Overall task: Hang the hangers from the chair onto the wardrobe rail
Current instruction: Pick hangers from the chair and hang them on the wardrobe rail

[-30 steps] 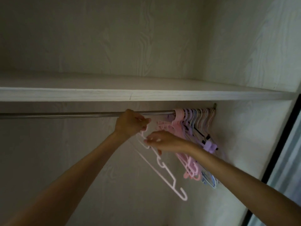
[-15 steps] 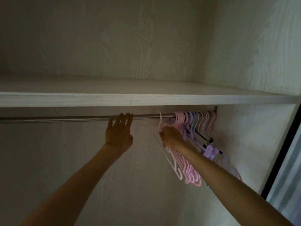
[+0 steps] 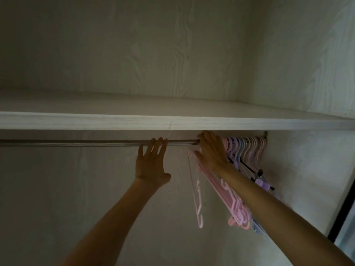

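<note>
A metal wardrobe rail (image 3: pixel 76 143) runs left to right under a white shelf. Several pink and lilac plastic hangers (image 3: pixel 247 148) hang bunched at its right end. One pale pink hanger (image 3: pixel 197 198) hangs a little left of the bunch, blurred. My left hand (image 3: pixel 150 166) is raised with straight fingers, its fingertips at the rail and nothing in it. My right hand (image 3: pixel 211 150) lies flat with straight fingers against the left side of the bunch, its fingertips at the rail. It hides the hooks of the nearest hangers.
The white shelf edge (image 3: pixel 115 122) sits just above the rail. The wardrobe's side wall (image 3: pixel 299 169) stands right behind the bunch. A dark door frame (image 3: pixel 343 210) shows at the far right. The rail's left length carries no hangers.
The pale hanger, held off the rail by both hands a second ago, now hangs on it. My left hand let go and opened. My right hand released it and pressed flat against the bunch.
</note>
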{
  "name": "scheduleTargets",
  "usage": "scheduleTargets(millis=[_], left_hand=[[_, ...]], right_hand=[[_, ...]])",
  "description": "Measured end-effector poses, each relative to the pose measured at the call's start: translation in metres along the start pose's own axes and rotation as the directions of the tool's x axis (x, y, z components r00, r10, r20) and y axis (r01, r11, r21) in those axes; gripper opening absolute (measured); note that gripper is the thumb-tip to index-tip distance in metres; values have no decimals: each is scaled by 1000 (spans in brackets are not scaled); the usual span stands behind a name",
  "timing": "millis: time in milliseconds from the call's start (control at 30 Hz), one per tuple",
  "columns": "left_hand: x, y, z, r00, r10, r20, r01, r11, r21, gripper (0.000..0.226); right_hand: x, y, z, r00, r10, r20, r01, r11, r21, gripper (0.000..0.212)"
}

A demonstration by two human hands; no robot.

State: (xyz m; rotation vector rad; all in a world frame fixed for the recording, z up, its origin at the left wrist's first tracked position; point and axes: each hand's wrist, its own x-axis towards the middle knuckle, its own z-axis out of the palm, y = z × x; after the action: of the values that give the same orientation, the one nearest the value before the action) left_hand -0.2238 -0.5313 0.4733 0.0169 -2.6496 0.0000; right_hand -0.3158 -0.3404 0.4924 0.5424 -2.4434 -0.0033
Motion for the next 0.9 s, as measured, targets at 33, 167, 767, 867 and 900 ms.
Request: scheduleTargets(millis=[33,167,767,867,900], left_hand=[[0,0,0,1000,-2,3,2,1000,2,106],[-1,2,1,1000,-13,8,13,1000,18,108],[-62,49,19,864,272,-425,-413,865,-286,65],[-103,104,35,859,340,-383,-495,742,-452,41],[-116,121,41,864,364,-347,-499,708,-500,37]], right_hand=[[-2,7,2,1000,-3,-27,2,1000,-18,56],[-12,40,1,993,35,-114,-50,990,-132,55],[-167,36,-51,941,241,-237,-213,967,136,28],[-242,41,-60,922,323,-214,-312,946,84,23],[-264,44,-65,915,360,-180,-352,933,74,22]])
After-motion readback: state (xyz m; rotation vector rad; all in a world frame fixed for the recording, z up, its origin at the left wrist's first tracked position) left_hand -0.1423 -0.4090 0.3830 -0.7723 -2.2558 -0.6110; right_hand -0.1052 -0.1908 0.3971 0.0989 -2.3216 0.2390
